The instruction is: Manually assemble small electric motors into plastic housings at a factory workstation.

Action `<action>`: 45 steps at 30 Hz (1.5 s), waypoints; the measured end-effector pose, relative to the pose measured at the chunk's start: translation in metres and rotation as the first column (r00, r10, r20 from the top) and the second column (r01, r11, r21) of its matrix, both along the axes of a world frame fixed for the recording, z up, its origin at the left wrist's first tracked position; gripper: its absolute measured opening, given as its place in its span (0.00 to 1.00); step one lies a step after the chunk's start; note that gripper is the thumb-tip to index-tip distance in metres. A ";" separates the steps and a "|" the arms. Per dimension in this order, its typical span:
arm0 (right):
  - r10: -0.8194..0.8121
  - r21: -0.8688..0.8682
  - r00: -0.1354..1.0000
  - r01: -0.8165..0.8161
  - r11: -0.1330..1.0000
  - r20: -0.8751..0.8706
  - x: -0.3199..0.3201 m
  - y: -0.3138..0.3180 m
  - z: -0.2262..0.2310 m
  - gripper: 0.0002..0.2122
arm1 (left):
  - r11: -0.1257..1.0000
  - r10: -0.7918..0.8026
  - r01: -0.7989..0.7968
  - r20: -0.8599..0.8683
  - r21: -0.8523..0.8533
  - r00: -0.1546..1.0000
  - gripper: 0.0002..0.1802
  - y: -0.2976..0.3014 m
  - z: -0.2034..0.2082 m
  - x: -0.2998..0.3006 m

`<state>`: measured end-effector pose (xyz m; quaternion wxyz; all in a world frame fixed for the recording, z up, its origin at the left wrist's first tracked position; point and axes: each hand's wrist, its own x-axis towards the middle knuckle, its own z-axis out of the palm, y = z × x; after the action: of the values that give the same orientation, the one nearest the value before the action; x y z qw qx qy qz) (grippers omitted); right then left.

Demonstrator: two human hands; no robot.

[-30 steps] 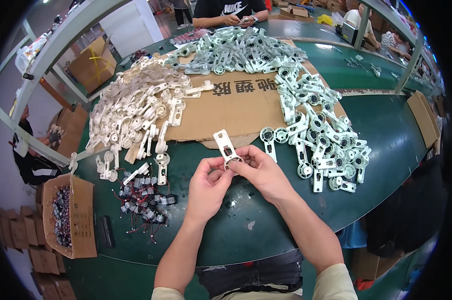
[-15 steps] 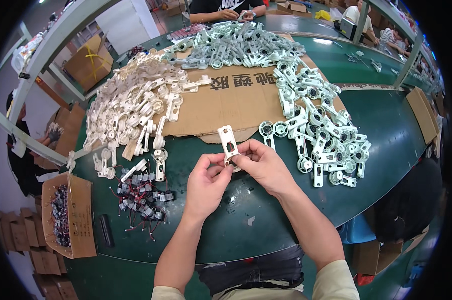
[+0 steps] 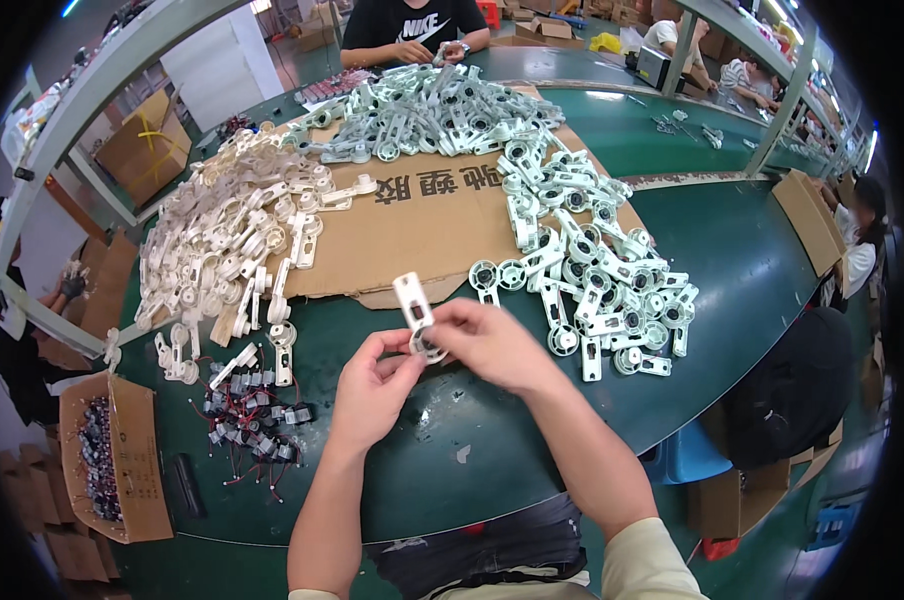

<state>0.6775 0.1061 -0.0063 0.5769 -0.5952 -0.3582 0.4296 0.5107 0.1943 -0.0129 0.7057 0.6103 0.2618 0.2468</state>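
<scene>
In front of my body I hold a white plastic housing (image 3: 410, 297) that has a slotted flat arm and a ring at its lower end. My left hand (image 3: 374, 388) pinches the ring end between thumb and fingers. From the other side, the closed fingers of my right hand (image 3: 487, 345) grip the ring's edge; they are slightly blurred and partly hide it. Left of my left hand lies a cluster of small grey motors (image 3: 257, 410) with red and dark wires. Right of my right hand, pale green housings (image 3: 597, 270) with round dark centres are heaped.
White housings (image 3: 212, 230) are piled at left on a cardboard sheet (image 3: 412, 230); another housing heap (image 3: 437, 112) lies at the far side. An open carton (image 3: 147, 465) of motors and a black bar (image 3: 188, 485) are at lower left. A co-worker (image 3: 412, 35) sits opposite.
The whole view has shifted, so the table contents sit further left. My right fingers have moved down from the slotted arm to the ring; the housing stays in my hands.
</scene>
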 end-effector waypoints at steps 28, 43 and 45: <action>-0.317 0.203 0.680 0.244 0.948 0.661 -0.025 0.004 -0.001 0.11 | 0.671 0.541 -0.366 -0.088 0.645 0.837 0.12 0.051 0.023 -0.043; -0.142 0.214 0.755 0.002 0.977 0.640 -0.068 -0.002 0.001 0.07 | 0.678 0.640 0.192 -0.699 0.709 0.320 0.21 0.074 0.027 -0.077; -0.129 0.228 0.752 -0.029 0.973 0.646 -0.071 0.000 -0.001 0.07 | 0.725 0.595 0.174 -0.734 0.666 0.328 0.20 0.077 0.028 -0.078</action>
<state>0.6070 0.1058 -0.0074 0.4890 -0.6485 -0.5677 0.1344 0.4328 0.2717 0.0148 0.1308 0.7941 0.5928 0.0296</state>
